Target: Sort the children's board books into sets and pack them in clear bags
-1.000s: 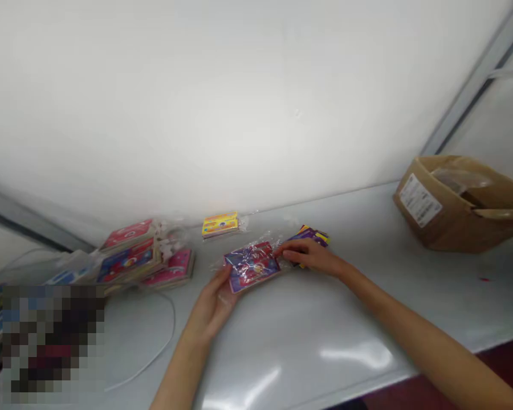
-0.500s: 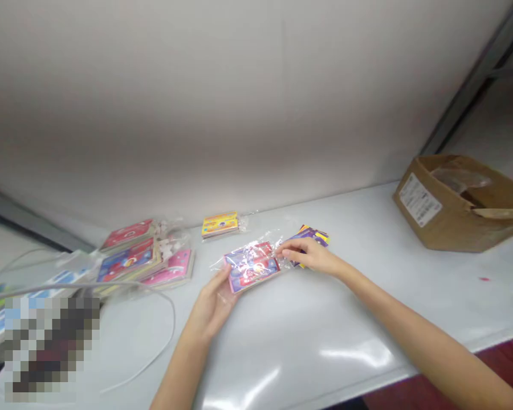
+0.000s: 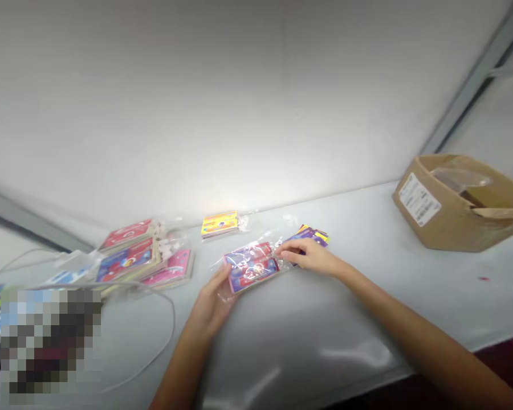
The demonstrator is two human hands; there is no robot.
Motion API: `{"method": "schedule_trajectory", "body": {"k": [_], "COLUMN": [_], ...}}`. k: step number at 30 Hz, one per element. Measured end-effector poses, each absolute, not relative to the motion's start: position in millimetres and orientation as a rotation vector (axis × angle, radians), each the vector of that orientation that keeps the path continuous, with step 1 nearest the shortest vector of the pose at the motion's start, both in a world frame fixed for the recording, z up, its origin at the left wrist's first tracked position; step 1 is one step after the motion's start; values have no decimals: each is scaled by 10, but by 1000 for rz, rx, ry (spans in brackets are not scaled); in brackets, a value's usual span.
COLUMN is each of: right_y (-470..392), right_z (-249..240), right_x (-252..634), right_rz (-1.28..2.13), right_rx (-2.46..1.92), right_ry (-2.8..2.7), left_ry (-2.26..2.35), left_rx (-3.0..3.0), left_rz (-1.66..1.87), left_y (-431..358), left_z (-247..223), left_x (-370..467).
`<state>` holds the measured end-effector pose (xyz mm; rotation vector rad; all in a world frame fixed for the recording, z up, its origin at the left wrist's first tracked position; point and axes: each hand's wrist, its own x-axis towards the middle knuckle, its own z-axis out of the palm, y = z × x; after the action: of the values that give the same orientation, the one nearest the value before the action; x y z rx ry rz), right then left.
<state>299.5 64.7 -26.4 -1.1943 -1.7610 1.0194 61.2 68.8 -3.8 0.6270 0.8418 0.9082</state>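
A clear plastic bag (image 3: 268, 238) wraps a stack of printed cards (image 3: 252, 266) in red, blue and purple, just above the tabletop. My left hand (image 3: 216, 297) grips its left end, thumb on top. At the right end, the fingers of my right hand (image 3: 305, 254) are pinched together on the loose plastic of the bag. Partly hidden behind that hand lie purple and yellow cards (image 3: 311, 233). A bagged yellow card pack (image 3: 219, 224) rests farther back, near the wall.
Several bagged card packs, among them a red one (image 3: 127, 233) and a pink one (image 3: 177, 266), are piled on the left. A white cable (image 3: 173, 319) loops across the table (image 3: 350, 307). An open cardboard box (image 3: 461, 216) with plastic inside stands at the right.
Both hands and the bagged cards stay almost where they were. The wall looks brighter now.
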Motion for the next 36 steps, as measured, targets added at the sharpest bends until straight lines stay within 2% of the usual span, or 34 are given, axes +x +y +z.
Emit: {"method": "schedule_trajectory", "body": {"k": [36], "right_y": [650], "right_z": [-310], "right_x": [2981], "right_rz": [943], "right_rx": [-1192], "right_ry": [-1846], "left_ry": [849], "left_rx": [671], "left_rz": [897], "left_y": [682], "left_z": [-37], "left_x": [620]}}
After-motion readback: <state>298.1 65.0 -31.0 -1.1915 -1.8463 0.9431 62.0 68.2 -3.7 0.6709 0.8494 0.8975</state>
